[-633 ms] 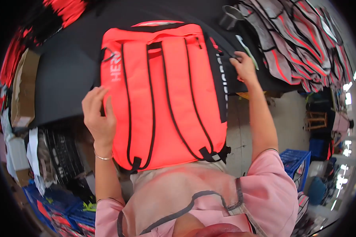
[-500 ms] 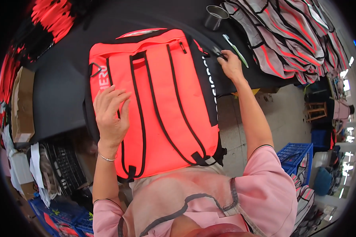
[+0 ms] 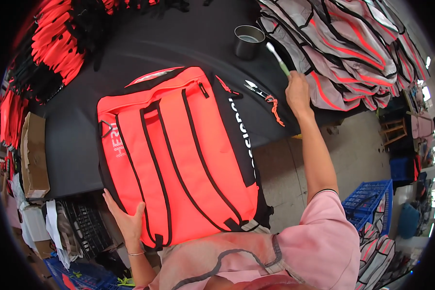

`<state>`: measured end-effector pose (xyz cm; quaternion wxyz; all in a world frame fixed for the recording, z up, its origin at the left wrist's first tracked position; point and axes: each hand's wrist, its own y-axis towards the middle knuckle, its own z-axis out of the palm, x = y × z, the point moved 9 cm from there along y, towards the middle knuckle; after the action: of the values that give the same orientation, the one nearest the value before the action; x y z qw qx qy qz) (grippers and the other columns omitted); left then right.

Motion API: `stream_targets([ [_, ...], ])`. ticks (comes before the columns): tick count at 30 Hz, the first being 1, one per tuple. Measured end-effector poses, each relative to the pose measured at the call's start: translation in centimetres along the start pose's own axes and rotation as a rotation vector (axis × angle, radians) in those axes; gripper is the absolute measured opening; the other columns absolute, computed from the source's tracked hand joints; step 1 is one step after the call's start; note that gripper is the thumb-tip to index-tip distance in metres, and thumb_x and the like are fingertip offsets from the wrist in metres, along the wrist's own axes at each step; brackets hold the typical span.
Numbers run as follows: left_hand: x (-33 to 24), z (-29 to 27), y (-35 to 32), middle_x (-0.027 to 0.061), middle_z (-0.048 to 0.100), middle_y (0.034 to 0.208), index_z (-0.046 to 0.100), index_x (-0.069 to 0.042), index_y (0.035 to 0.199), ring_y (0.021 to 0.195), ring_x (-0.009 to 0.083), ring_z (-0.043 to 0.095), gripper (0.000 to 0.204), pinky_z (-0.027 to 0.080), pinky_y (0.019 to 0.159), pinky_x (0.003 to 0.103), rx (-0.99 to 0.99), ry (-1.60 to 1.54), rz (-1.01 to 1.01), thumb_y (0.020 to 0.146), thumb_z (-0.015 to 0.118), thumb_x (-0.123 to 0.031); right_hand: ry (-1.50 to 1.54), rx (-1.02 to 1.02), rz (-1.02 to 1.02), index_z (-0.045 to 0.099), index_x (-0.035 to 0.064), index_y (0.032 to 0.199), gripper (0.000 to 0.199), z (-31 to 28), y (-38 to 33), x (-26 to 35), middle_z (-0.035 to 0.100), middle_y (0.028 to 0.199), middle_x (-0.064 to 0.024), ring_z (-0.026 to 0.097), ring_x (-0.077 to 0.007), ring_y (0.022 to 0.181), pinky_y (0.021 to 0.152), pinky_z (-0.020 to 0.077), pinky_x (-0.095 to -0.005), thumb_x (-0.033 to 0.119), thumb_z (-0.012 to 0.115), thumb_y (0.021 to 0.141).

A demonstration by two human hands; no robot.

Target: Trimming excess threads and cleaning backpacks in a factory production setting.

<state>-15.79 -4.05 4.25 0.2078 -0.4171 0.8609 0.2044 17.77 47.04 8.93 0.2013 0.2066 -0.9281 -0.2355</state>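
Note:
A bright coral backpack (image 3: 198, 159) with black edging and two shoulder straps lies strap-side up, partly on the black-covered table (image 3: 72, 145) and reaching back to my body. My left hand (image 3: 125, 217) is at its lower left side, fingers stretched apart, thumb against the coral fabric. Beyond the bag's right side, my right hand (image 3: 298, 94) is closed round the green handle of a toothbrush (image 3: 282, 63), whose white bristle end points up and left. Thread snips (image 3: 258, 90) with an orange cord lie on the table between the bag and that hand. A metal cup (image 3: 249, 46) stands farther back.
Grey-and-coral bag pieces (image 3: 343, 53) are heaped at the far right. Coral pieces (image 3: 58, 48) pile up at the far left, above a cardboard box (image 3: 35, 154). A blue crate (image 3: 369, 200) stands on the floor at right; a black crate (image 3: 84, 229) is at lower left.
My right hand has let go of the snips and taken hold of the toothbrush. My left hand has dropped from above the bag to its lower left side.

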Motion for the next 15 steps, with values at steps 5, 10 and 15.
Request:
stream_targets([
  [5, -0.1, -0.7, 2.8, 0.0208, 0.040, 0.149, 0.030, -0.003, 0.150, 0.137, 0.0316, 0.039, 0.094, 0.032, 0.113, 0.039, 0.093, -0.169, -0.046, 0.071, 0.079, -0.001, -0.077, 0.015, -0.168, 0.063, -0.0002, 0.098, 0.015, -3.2, 6.5, 4.6, 0.061, 0.097, -0.0259, 0.063, -0.0451, 0.089, 0.074, 0.0521, -0.0519, 0.010, 0.053, 0.093],
  [10, -2.8, -5.5, 11.3, 0.0203, 0.050, 0.142, 0.040, 0.000, 0.145, 0.131, 0.0284, 0.050, 0.076, 0.039, 0.108, 0.036, 0.125, -0.029, 0.236, 0.075, 0.068, 0.007, -0.311, 0.248, -0.296, 0.069, 0.0021, 0.094, 0.017, 0.3, 14.0, 7.3, 0.068, 0.097, -0.0196, 0.067, -0.0393, 0.091, 0.074, 0.0532, -0.0488, 0.014, 0.057, 0.089],
  [15, 0.2, -4.0, 18.9, 0.0195, 0.053, 0.139, 0.040, -0.003, 0.146, 0.128, 0.0267, 0.052, 0.077, 0.040, 0.108, 0.036, 0.253, -0.107, 0.242, 0.076, 0.070, 0.004, -0.530, 0.417, -0.374, 0.071, 0.0075, 0.093, 0.019, 6.0, 15.6, 7.9, 0.071, 0.095, -0.0186, 0.069, -0.0365, 0.089, 0.074, 0.0556, -0.0452, 0.014, 0.056, 0.086],
])
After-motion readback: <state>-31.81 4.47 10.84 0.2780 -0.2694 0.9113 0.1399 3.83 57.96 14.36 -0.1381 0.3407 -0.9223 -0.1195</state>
